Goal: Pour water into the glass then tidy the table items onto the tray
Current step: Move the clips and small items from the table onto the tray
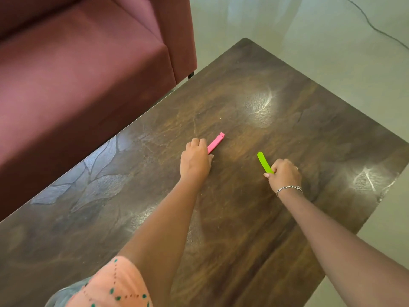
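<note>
1. Both hands grip one strip each: left hand [195, 160] has fingers curled over the near end of a pink strip [216, 142]; right hand [284, 173] has fingers curled round the near end of a green strip [264, 162].
2. Pink strip: far end sticks out past the knuckles, pointing up-right, low over or on the table [254, 218]. Can't tell if it's lifted or flat. Near end hidden under the hand.
3. Green strip: far end points up-left, away from the hand; lower end buried in the fist. Thumb tip shows just below it. Again can't tell contact w/ the tabletop.
4. What the strips actually are: hard to make out. Flat, narrow, plastic-looking, each w/ a small notch or step at the free end.
5. Hands are apart, w/ bare wood between them; strips angle toward each other at the far ends but don't touch.
6. Right wrist wears a silver chain bracelet [288, 189].
7. Left arm comes out of a peach sleeve [115, 284] w/ green dots, cut off at the bottom edge.
8. Table: dark wood, scuffed, glare patches in several spots; near-left and bottom parts run out of frame.
9. Maroon sofa [77, 74] stands top-left, beside the table's left edge, only partly in view.
10. Pale floor [332, 52] beyond, w/ a dark cable [374, 27] trailing off top-right.
</note>
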Action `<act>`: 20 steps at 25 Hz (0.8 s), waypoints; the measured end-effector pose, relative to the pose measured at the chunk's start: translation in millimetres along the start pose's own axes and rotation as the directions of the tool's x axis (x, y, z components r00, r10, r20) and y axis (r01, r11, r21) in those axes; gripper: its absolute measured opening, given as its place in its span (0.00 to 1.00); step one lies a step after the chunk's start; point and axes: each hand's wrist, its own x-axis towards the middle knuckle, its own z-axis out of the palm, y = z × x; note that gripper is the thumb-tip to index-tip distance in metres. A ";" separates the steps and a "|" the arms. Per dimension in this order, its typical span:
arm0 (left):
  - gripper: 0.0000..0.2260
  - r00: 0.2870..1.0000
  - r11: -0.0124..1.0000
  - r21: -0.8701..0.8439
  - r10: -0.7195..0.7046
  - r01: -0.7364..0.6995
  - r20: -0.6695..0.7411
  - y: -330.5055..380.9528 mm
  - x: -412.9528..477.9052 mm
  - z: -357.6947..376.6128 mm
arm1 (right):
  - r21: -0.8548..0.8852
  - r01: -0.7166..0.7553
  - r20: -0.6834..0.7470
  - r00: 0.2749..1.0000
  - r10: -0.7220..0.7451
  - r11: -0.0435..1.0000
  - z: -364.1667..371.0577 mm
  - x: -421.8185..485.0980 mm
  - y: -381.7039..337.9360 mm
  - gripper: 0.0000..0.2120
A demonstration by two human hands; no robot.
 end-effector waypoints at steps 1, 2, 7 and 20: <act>0.14 1.000 1.000 0.030 0.006 -0.006 0.008 2.2 3.9 2.7 | 0.001 0.009 -0.005 1.000 -0.009 1.000 0.2 -1.1 -0.2 0.08; 0.14 1.000 0.998 0.058 0.010 -0.011 0.016 3.3 6.7 5.6 | 0.003 0.017 -0.008 1.000 -0.017 1.000 0.6 -2.4 -0.7 0.08; 0.08 0.998 0.998 -0.011 -0.058 0.057 -0.015 4.5 9.4 10.7 | 0.003 0.027 -0.016 1.000 -0.027 1.000 2.7 -3.2 -0.4 0.07; 0.04 0.911 0.867 -0.452 -0.343 0.211 -0.231 -79.5 -142.7 -65.0 | 0.267 0.162 -0.101 0.985 -0.140 0.950 2.0 -44.6 -53.5 0.08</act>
